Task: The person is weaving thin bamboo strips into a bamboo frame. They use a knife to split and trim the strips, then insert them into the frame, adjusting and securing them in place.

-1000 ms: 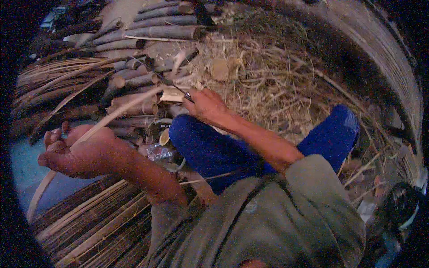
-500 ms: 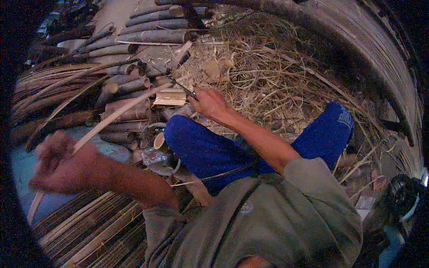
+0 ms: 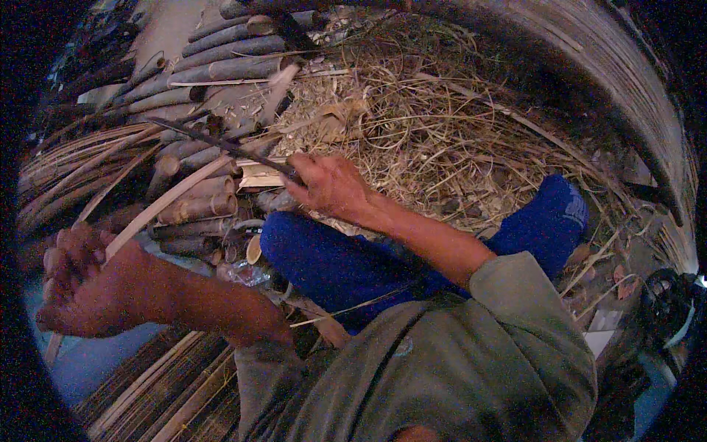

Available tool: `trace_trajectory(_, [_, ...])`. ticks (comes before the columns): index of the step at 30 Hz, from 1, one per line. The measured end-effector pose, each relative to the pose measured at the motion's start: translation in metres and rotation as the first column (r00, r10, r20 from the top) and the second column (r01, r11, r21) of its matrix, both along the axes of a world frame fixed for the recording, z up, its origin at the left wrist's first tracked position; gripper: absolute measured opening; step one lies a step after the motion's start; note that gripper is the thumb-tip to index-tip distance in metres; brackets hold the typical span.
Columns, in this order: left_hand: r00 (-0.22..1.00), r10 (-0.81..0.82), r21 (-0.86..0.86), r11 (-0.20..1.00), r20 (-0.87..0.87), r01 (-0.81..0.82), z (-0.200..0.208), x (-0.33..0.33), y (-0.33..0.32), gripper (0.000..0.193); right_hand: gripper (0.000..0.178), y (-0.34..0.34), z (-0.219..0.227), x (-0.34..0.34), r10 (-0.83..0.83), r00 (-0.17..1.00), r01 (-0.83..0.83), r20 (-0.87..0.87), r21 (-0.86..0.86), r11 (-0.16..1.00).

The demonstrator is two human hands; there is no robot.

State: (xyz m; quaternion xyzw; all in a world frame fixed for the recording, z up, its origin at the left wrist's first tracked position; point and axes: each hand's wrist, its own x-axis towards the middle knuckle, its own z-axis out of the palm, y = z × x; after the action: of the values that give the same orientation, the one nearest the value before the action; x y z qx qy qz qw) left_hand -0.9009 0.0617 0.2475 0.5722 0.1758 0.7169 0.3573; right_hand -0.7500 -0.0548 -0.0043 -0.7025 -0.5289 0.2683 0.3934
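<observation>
My left hand [image 3: 92,283], at the left, has its fingers curled around a long pale bamboo strip [image 3: 173,195]. The strip slants up and away to the right, and its near end sticks out below the hand. My right hand [image 3: 335,188], in front of my knee, is closed on a knife whose handle is mostly hidden in the fist. Its long dark blade [image 3: 213,141] points left and away, crossing the strip near its far part. Beyond the blade, a blurred pale strip piece [image 3: 278,94] slants upward; whether it joins the held strip I cannot tell.
Cut bamboo poles [image 3: 228,66] lie stacked at the far left, shorter pieces [image 3: 195,210] nearer. A heap of shavings and thin strips [image 3: 420,132] spreads ahead. Bundled strips [image 3: 132,383] lie at the lower left. My blue-clad legs [image 3: 331,254] are folded in front.
The knife has shifted left and toward me, its blade now showing longer and lying across the strip. My left hand has moved slightly left and down, still gripping the strip. The whole view has shifted a little.
</observation>
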Motion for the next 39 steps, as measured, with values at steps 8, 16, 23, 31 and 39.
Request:
trace_trajectory(8, [0.952,0.305,0.034,0.951,0.034,-0.306,0.001,0.01,0.014,0.043,0.035,0.028,-0.062,0.025,-0.009,1.0,0.006,-0.018,-0.194,0.981])
trace_trajectory(16, [0.999,0.047,0.046,0.998,0.025,-0.048,0.003,-0.01,0.033,0.043,0.038,0.025,-0.198,0.077,-0.101,0.992,0.083,-0.076,-0.212,0.974])
trace_trajectory(23, [0.982,0.19,0.06,0.98,-0.011,-0.189,0.0,-0.012,0.042,0.044,0.036,0.028,-0.115,0.03,-0.052,0.998,0.045,-0.04,-0.162,0.986])
trace_trajectory(31, [0.958,0.288,0.052,0.956,-0.001,-0.288,0.0,-0.026,0.05,0.045,0.035,0.019,-0.127,0.033,-0.026,0.996,0.026,0.084,0.001,1.0])
trace_trajectory(39, [0.858,0.512,0.044,0.857,0.036,-0.513,-0.01,-0.013,0.055,0.047,0.037,0.014,-0.205,0.061,-0.057,0.997,0.064,0.048,-0.155,0.986])
